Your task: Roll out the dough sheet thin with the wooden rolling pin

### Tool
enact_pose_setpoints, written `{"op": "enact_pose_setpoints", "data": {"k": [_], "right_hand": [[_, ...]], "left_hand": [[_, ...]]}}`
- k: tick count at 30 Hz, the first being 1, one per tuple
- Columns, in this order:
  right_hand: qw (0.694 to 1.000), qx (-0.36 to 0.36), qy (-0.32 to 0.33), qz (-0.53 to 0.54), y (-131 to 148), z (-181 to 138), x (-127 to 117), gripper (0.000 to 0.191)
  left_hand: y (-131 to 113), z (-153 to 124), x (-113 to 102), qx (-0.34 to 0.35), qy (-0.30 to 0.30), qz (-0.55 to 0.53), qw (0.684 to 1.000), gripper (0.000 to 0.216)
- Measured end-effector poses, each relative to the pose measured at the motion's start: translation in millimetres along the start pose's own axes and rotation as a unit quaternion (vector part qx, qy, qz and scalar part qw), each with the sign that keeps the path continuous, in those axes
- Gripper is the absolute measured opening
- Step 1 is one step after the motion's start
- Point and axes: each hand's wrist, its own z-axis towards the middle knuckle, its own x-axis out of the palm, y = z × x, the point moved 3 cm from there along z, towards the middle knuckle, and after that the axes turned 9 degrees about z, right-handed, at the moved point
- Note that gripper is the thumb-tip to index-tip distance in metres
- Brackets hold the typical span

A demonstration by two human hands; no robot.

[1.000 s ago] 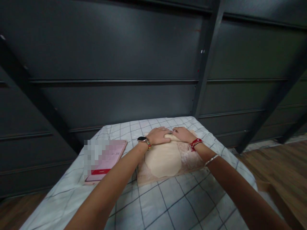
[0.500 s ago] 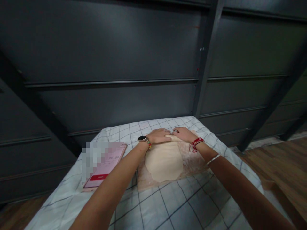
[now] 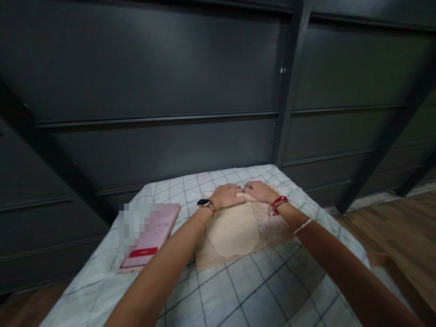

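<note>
While close, left hand (image 3: 226, 196), right hand (image 3: 260, 191) on dough (image 3: 233, 230)

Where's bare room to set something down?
Bare cloth between the forearms, this side of the mat; smaller patch between pink screen and left hand. Crowded: mat's far side, left hand and right hand side by side on the dough.
</note>
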Motion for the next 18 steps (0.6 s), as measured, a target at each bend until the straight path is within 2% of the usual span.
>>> {"op": "enact_pose_setpoints", "data": {"k": [5,13,18], "right_hand": [[1.0,0.011,0.0,0.004,1,-2,-2,0.038],[1.0,0.018,-0.006,-0.003,3,-5,-3,0.038],[1.0,0.021,-0.011,-0.001,2,-5,-3,0.037]], "left_hand": [[-1,-1,2,-0.023,0.014,0.01,1.0,0.041],[9,1,-2,0.008,0.044,-0.077,0.996,0.048],[10,0,-2,0.009,0.036,-0.06,0.998,0.046]]}}
